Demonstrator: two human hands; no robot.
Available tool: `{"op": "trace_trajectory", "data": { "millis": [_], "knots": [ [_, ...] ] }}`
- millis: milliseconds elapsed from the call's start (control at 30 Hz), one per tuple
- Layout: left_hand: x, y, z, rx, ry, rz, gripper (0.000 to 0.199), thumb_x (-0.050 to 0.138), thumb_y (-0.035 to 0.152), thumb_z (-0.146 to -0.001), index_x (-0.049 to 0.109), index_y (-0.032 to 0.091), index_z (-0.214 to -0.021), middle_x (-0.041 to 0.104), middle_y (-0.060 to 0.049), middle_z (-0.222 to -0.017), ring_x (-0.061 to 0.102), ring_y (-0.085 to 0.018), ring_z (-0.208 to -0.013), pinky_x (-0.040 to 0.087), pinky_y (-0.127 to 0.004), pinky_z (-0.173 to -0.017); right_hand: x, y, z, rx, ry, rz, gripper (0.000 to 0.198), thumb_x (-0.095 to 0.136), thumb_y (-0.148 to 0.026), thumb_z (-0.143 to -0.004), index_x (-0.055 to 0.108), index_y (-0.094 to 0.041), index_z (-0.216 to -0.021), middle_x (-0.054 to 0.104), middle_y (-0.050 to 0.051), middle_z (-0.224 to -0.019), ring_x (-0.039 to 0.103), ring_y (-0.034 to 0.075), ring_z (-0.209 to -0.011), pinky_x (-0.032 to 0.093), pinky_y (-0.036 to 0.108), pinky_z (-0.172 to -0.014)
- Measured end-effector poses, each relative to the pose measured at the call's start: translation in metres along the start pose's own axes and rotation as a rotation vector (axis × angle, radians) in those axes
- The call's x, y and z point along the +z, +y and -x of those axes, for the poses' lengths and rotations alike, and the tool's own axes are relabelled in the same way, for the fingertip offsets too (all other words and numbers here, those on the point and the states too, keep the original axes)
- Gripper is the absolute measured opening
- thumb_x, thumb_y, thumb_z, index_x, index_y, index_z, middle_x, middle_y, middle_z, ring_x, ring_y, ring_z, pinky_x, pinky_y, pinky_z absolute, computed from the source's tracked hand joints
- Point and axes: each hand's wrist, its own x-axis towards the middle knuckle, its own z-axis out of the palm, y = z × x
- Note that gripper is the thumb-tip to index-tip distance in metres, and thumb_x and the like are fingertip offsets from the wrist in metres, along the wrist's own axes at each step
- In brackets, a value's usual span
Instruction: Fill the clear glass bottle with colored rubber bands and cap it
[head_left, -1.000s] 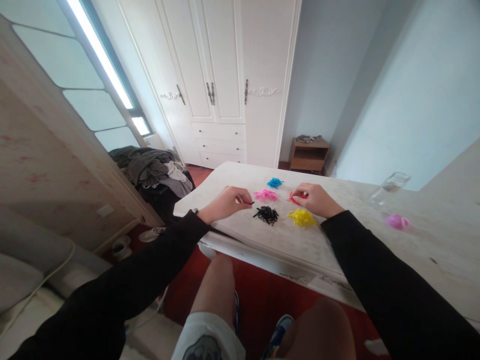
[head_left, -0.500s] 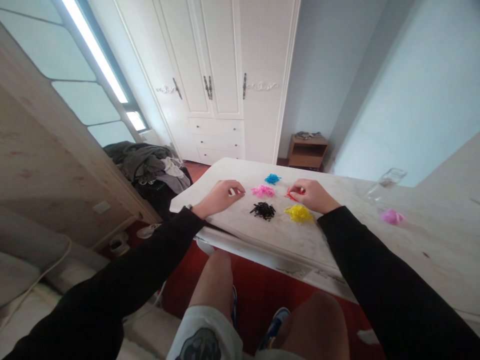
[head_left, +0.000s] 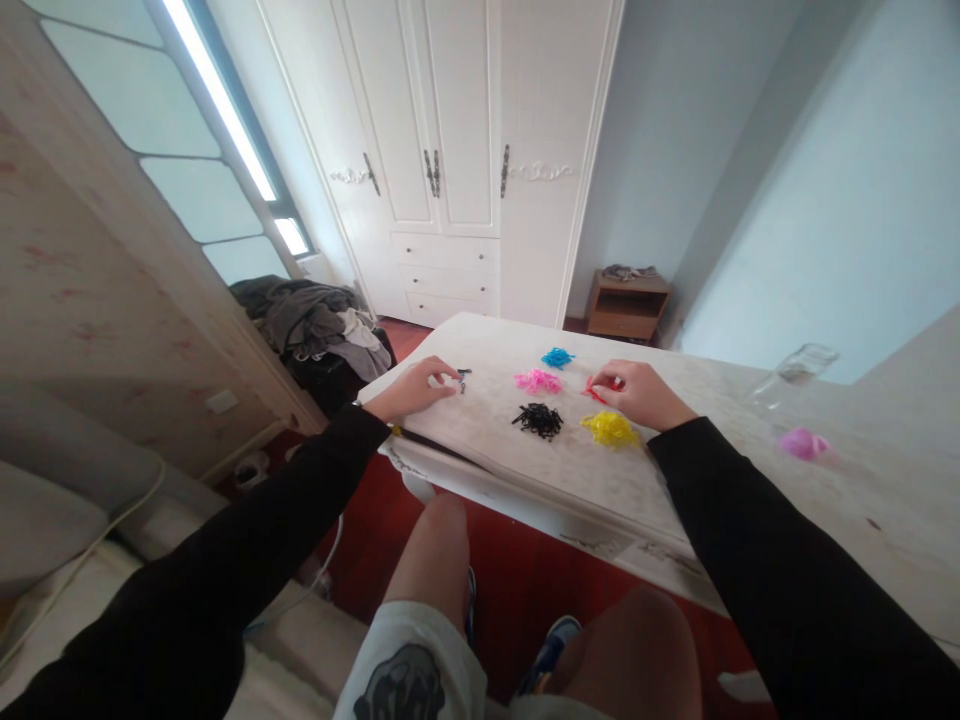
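Observation:
Small loops that look like rubber bands lie in colour piles on the white table [head_left: 480, 440]. My left hand [head_left: 420, 388] is closed in a pinch at the left, beside a few small dark and bluish pieces [head_left: 463, 374]; what its fingertips hold is too small to tell. My right hand [head_left: 636, 392] has its fingers closed on red rubber bands [head_left: 594, 390], partly hidden by the hand. Near it are the yellow pile [head_left: 611, 430], pink pile [head_left: 538, 381], blue pile [head_left: 557, 357] and black pile [head_left: 538, 421].
Farther right on the table are a clear glass bottle [head_left: 799, 372], lying tilted, and a purple-pink bundle [head_left: 802, 444]. Behind stand a white wardrobe [head_left: 457, 120] and a small wooden cabinet [head_left: 628, 305]. Dark clothes [head_left: 307, 325] are heaped at the left.
My left hand has moved left, away from the pink pile, and small dark pieces now show by its fingertips. My right hand stays at the red bands. The view has shifted slightly.

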Motion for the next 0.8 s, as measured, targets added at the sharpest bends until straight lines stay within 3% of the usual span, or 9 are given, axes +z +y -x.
{"op": "trace_trajectory", "data": {
  "millis": [267, 467, 667, 800],
  "knots": [
    [0.010, -0.014, -0.016, 0.064, 0.026, -0.058, 0.035, 0.075, 0.047, -0.084, 0.080, 0.019, -0.105, 0.070, -0.008, -0.100, 0.065, -0.022, -0.089, 0.053, -0.034, -0.085, -0.001, 0.001, 0.000, 0.011, -0.015, 0.005, 0.013, 0.065, -0.023, -0.081, 0.076, -0.017, -0.079, 0.074, 0.007, -0.083, 0.064, 0.020, -0.075, 0.047, 0.033, -0.070],
    [0.008, -0.012, -0.018, 0.055, 0.038, -0.059, 0.032, 0.073, 0.037, -0.084, 0.079, 0.019, -0.109, 0.070, -0.009, -0.105, 0.064, -0.019, -0.084, 0.053, -0.035, -0.087, 0.001, 0.000, 0.000, 0.004, -0.021, -0.004, 0.014, 0.065, -0.026, -0.082, 0.075, -0.018, -0.078, 0.073, 0.007, -0.082, 0.064, 0.021, -0.075, 0.047, 0.033, -0.070],
    [0.008, -0.005, -0.019, 0.059, 0.011, -0.086, 0.019, 0.069, 0.032, -0.084, 0.081, 0.018, -0.089, 0.068, -0.007, -0.094, 0.064, -0.020, -0.085, 0.050, -0.033, -0.082, 0.000, -0.002, 0.000, 0.009, -0.028, 0.001, 0.013, 0.065, -0.025, -0.082, 0.075, -0.017, -0.078, 0.074, 0.008, -0.082, 0.064, 0.021, -0.075, 0.047, 0.033, -0.071],
    [0.008, -0.002, -0.018, 0.044, 0.017, -0.103, 0.016, 0.068, 0.030, -0.084, 0.079, 0.019, -0.086, 0.067, -0.006, -0.090, 0.063, -0.019, -0.082, 0.049, -0.032, -0.080, 0.000, -0.002, 0.000, 0.014, -0.032, -0.004, 0.014, 0.066, -0.026, -0.082, 0.075, -0.018, -0.078, 0.074, 0.008, -0.083, 0.064, 0.021, -0.075, 0.047, 0.033, -0.071]
  ]
}}
